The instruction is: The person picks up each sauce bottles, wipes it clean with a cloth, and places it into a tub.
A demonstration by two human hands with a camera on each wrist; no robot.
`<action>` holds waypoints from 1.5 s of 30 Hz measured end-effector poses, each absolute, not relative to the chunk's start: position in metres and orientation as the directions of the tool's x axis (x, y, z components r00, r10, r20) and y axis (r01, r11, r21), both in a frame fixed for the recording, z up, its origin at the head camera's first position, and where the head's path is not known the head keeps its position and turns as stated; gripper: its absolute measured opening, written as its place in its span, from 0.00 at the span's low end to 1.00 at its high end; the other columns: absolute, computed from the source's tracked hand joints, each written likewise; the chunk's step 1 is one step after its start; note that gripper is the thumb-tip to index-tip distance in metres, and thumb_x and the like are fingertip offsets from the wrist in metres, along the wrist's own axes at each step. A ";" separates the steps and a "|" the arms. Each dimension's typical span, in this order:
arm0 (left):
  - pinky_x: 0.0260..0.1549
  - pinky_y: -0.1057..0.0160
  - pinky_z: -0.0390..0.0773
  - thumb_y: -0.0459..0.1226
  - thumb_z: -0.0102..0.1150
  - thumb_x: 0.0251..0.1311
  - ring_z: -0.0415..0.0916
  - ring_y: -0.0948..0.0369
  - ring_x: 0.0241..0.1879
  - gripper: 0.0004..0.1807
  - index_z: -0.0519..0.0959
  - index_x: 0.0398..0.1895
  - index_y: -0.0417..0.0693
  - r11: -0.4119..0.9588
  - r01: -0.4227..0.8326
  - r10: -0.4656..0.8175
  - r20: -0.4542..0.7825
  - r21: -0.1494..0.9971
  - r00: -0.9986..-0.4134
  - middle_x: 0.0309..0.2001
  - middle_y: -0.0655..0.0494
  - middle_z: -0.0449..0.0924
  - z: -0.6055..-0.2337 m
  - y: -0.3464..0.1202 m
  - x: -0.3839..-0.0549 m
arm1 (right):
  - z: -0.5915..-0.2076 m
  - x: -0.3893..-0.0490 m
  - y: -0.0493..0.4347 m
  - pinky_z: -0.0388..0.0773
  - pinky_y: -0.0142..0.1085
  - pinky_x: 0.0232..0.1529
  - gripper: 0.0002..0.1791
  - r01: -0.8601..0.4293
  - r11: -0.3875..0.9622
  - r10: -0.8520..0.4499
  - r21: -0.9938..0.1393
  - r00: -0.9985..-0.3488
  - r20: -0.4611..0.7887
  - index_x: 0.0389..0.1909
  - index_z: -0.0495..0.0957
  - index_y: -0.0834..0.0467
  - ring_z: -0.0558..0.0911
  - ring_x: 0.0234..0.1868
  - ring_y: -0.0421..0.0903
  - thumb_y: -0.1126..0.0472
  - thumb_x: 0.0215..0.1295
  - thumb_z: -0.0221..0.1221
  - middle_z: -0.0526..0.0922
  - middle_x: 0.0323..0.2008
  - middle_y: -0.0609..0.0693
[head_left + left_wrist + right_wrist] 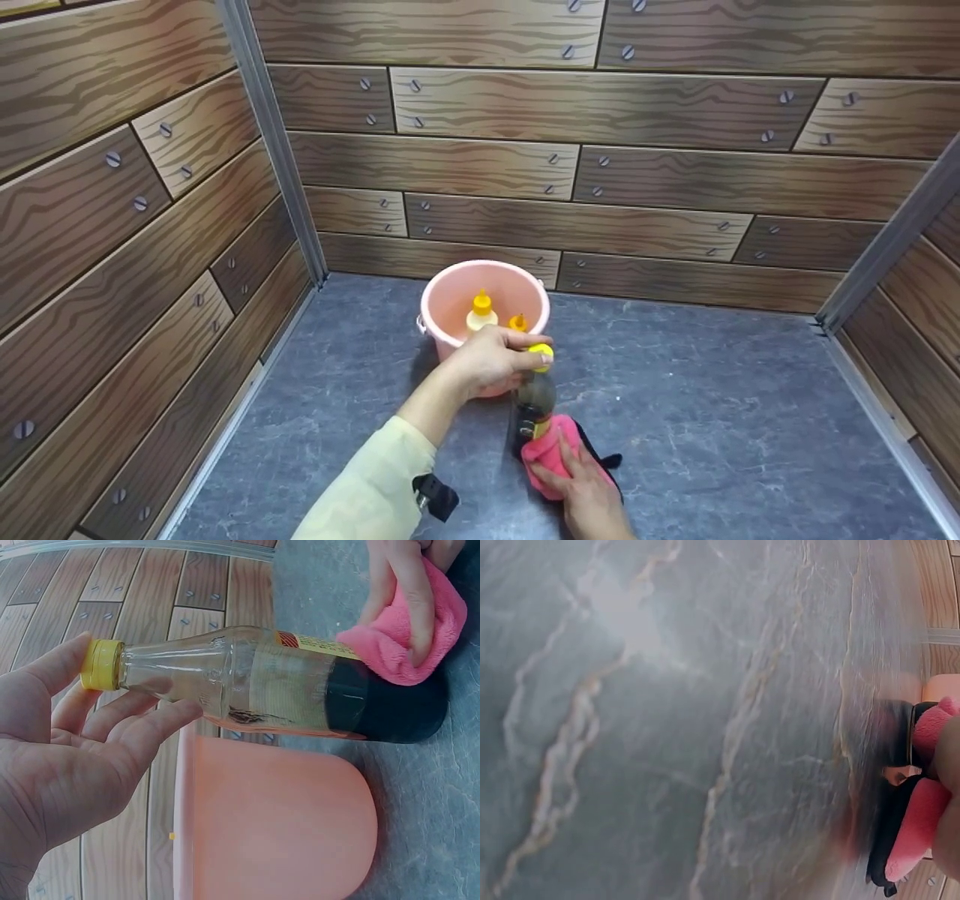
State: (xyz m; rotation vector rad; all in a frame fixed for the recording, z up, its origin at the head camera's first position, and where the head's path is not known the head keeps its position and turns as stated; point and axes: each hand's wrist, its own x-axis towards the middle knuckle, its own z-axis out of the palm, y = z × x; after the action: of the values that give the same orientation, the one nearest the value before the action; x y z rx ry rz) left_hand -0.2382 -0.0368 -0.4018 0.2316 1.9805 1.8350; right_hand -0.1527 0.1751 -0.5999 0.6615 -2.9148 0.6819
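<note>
A glass bottle (536, 390) with a yellow cap (102, 665) and dark liquid in its lower part stands on the grey surface, tilted slightly in the head view. My left hand (487, 361) pinches the cap between thumb and fingers; in the left wrist view, other fingers lie beside the neck. My right hand (589, 495) grips a pink cloth (450, 611) and presses it against the lower side of the bottle, covering part of the yellow label (322, 645). A black strip (589, 444) runs along the cloth's outer edge.
Just behind the bottle stands a pink bucket (433, 322). Inside it are a squeeze bottle (481, 319) with a yellow nozzle and another orange-yellow nozzle cap (517, 322). Wood-patterned walls (480, 105) enclose the grey marbled surface (712, 420) at the back and sides.
</note>
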 end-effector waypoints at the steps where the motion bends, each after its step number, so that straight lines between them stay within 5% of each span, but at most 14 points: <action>1: 0.62 0.47 0.79 0.34 0.71 0.69 0.84 0.55 0.54 0.20 0.85 0.63 0.47 0.108 -0.169 0.403 -0.198 0.980 -0.893 0.55 0.51 0.85 -0.402 -0.037 -0.238 | -0.599 -0.154 0.176 0.76 0.69 0.58 0.33 -0.400 0.815 -0.387 -0.419 -0.914 0.121 0.63 0.86 0.37 0.66 0.72 0.78 0.73 0.66 0.61 0.68 0.76 0.67; 7: 0.62 0.46 0.79 0.33 0.70 0.69 0.84 0.55 0.53 0.20 0.85 0.63 0.45 0.098 -0.166 0.409 -0.192 0.981 -0.892 0.54 0.50 0.86 -0.403 -0.035 -0.239 | -0.595 -0.159 0.182 0.69 0.71 0.65 0.33 -0.325 0.842 -0.364 -0.431 -0.931 -0.008 0.62 0.86 0.38 0.60 0.75 0.79 0.75 0.66 0.60 0.64 0.79 0.61; 13: 0.62 0.45 0.79 0.33 0.70 0.69 0.84 0.55 0.52 0.20 0.85 0.63 0.44 0.100 -0.161 0.408 -0.188 0.982 -0.893 0.53 0.51 0.86 -0.404 -0.035 -0.239 | -0.595 -0.158 0.198 0.70 0.69 0.64 0.37 -0.390 0.860 -0.357 -0.330 -0.921 0.157 0.59 0.88 0.43 0.65 0.67 0.86 0.78 0.51 0.59 0.70 0.74 0.66; 20: 0.63 0.44 0.77 0.35 0.71 0.69 0.83 0.55 0.55 0.20 0.86 0.63 0.48 0.120 -0.181 0.386 -0.214 0.976 -0.897 0.54 0.52 0.86 -0.403 -0.037 -0.239 | -0.595 -0.167 0.232 0.63 0.75 0.66 0.36 -0.283 0.891 -0.230 -0.355 -0.956 0.184 0.64 0.85 0.49 0.61 0.65 0.92 0.73 0.52 0.62 0.66 0.74 0.72; 28: 0.51 0.55 0.84 0.35 0.70 0.70 0.81 0.59 0.46 0.19 0.86 0.62 0.47 0.132 -0.111 0.370 -0.153 0.985 -0.916 0.48 0.53 0.87 -0.406 -0.035 -0.236 | -0.598 -0.178 0.263 0.54 0.78 0.68 0.33 -0.226 0.911 -0.179 -0.344 -0.970 0.163 0.71 0.79 0.50 0.54 0.65 0.95 0.64 0.62 0.64 0.62 0.75 0.74; 33: 0.34 0.67 0.77 0.37 0.71 0.69 0.78 0.63 0.38 0.20 0.85 0.63 0.47 0.194 0.016 0.363 -0.057 0.981 -0.930 0.44 0.56 0.87 -0.410 -0.035 -0.232 | -0.597 -0.181 0.273 0.42 0.79 0.70 0.31 -0.142 0.913 -0.141 -0.381 -0.989 0.031 0.77 0.72 0.50 0.45 0.68 0.94 0.43 0.78 0.57 0.52 0.79 0.73; 38: 0.42 0.69 0.81 0.34 0.73 0.66 0.81 0.63 0.43 0.24 0.83 0.65 0.42 0.161 0.073 0.376 0.007 0.984 -0.926 0.50 0.52 0.87 -0.413 -0.035 -0.228 | -0.596 -0.185 0.275 0.36 0.79 0.70 0.35 -0.069 0.912 -0.104 -0.405 -0.992 -0.065 0.79 0.68 0.47 0.38 0.69 0.93 0.32 0.82 0.44 0.46 0.81 0.71; 45: 0.45 0.67 0.83 0.28 0.73 0.63 0.82 0.62 0.43 0.24 0.82 0.63 0.36 0.178 0.168 0.377 0.091 0.970 -0.922 0.49 0.48 0.87 -0.415 -0.033 -0.225 | -0.598 -0.186 0.274 0.39 0.81 0.69 0.31 -0.067 0.931 -0.093 -0.358 -0.994 -0.056 0.79 0.69 0.45 0.40 0.68 0.94 0.38 0.81 0.51 0.48 0.81 0.72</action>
State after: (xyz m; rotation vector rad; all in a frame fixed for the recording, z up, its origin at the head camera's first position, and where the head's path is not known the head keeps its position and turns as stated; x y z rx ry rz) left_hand -0.2253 -0.0327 -0.4150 0.5331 2.2749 1.8361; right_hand -0.1860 0.2743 -0.5978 0.1303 -3.1575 0.5818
